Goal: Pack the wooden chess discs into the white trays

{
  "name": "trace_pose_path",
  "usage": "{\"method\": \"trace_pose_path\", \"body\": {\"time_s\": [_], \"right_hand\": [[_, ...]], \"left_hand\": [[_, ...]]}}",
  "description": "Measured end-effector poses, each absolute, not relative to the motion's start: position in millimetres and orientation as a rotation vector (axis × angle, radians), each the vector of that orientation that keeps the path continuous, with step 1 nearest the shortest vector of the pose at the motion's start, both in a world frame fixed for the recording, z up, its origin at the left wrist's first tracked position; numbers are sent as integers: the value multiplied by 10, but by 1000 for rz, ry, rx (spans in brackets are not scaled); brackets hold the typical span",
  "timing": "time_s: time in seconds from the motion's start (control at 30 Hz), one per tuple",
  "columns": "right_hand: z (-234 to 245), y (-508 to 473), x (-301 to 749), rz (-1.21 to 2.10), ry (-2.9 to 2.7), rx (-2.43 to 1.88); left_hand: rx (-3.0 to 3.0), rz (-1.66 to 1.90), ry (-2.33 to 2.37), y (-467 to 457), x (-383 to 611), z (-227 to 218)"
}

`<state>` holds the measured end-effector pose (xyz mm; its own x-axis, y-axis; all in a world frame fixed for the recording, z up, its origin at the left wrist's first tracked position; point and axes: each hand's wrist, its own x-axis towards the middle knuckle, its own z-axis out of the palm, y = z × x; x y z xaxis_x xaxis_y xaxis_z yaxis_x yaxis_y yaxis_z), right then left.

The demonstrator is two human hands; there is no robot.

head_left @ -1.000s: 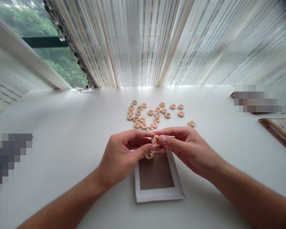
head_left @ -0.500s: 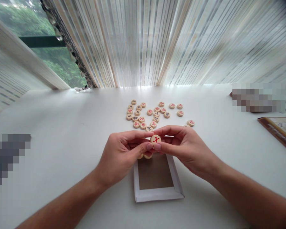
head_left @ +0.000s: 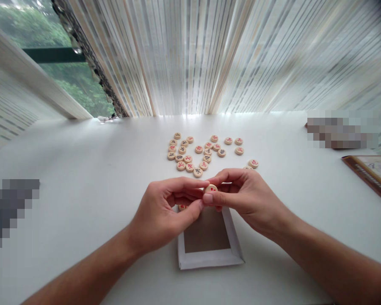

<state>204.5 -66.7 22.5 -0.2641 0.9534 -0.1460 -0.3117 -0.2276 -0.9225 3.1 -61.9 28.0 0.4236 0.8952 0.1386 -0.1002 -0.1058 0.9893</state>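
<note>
Both hands meet over the far end of a shallow white box point(head_left: 209, 259) with a brown floor. My right hand point(head_left: 246, 201) pinches a round wooden game piece with a red mark point(head_left: 211, 189) between thumb and forefinger. My left hand point(head_left: 165, 212) is closed beside it, thumb and fingertips touching the same piece. Another red-marked piece point(head_left: 182, 207) shows under my left fingers at the box's far corner. Several more wooden pieces point(head_left: 197, 153), marked red or black, lie scattered on the white table beyond the hands.
The white table point(head_left: 82, 169) runs back to a striped curtain point(head_left: 209, 55) with a window gap at the left. A brown-framed board point(head_left: 373, 173) lies at the right edge. Blurred patches sit at far right and at left.
The held piece has tipped flatter and dropped slightly, so less of its red mark shows. The black-marked piece seen under the hands a second ago is hidden.
</note>
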Motion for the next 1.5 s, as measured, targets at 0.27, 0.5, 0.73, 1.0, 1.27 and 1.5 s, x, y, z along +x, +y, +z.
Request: {"method": "trace_pose_path", "body": {"time_s": [0.27, 0.5, 0.73, 1.0, 1.27, 1.5], "right_hand": [[237, -663, 2051, 1633, -1059, -922], [313, -677, 2008, 1607, -1099, -856], [304, -715, 2020, 1503, -1208, -810], [312, -717, 2029, 1260, -1394, -785], [248, -695, 2045, 1220, -1344, -829], [259, -676, 2051, 1211, -1355, -841]], "left_hand": [[1363, 956, 713, -606, 22, 284], [1266, 976, 693, -601, 26, 251], [1209, 1009, 717, -608, 33, 273], [1273, 1048, 818, -607, 28, 286], [1389, 1154, 864, -596, 4, 276], [1471, 1201, 923, -575, 3, 262]]}}
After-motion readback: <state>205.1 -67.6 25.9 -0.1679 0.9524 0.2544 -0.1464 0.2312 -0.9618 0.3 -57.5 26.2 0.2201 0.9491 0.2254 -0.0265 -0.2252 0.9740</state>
